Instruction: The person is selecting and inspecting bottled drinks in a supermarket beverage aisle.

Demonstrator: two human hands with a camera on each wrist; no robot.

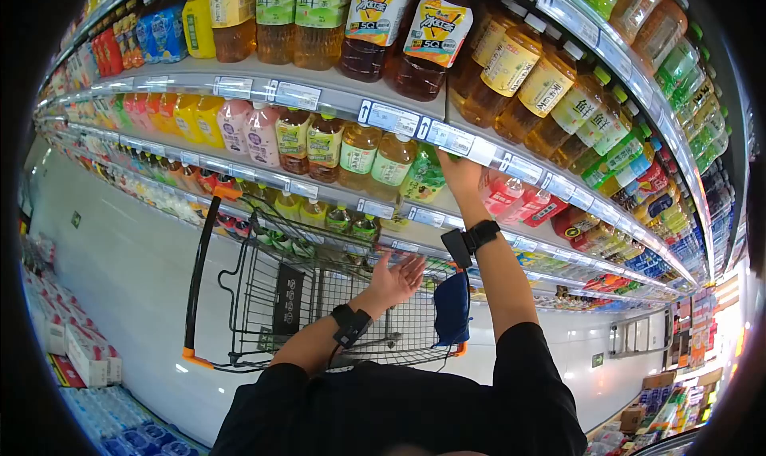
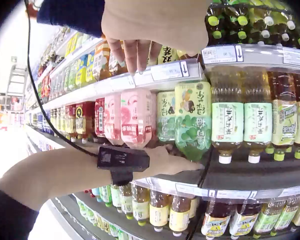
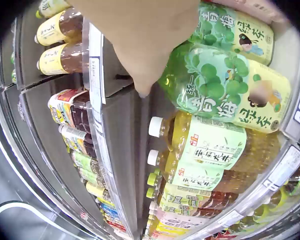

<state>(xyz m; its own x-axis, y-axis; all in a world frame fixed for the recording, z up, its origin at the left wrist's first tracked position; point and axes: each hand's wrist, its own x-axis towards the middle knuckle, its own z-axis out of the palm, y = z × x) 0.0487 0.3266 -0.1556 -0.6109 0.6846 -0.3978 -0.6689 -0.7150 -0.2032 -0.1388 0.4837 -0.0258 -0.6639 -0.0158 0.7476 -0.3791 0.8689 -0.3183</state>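
My right hand [image 1: 463, 175] reaches in under a shelf edge, at the top of a green tea bottle [image 3: 215, 82] with a green and yellow fruit label. In the right wrist view the hand covers the bottle's cap and neck, with one fingertip pointing down beside it. The left wrist view, upside down, has the thumb and fingers around that bottle's top. The bottle stands in its row among its neighbours. Palm up, my left hand [image 1: 396, 280] is held over the shopping cart [image 1: 323, 284], its fingers loosely spread and holding nothing.
Pale-labelled tea bottles [image 3: 205, 145] stand on one side of the green bottle, pink drink bottles [image 2: 136, 117] on the other. The price-tagged shelf edge [image 1: 391, 119] runs just above the right hand. A dark blue cloth item [image 1: 452, 311] hangs at the cart's right end.
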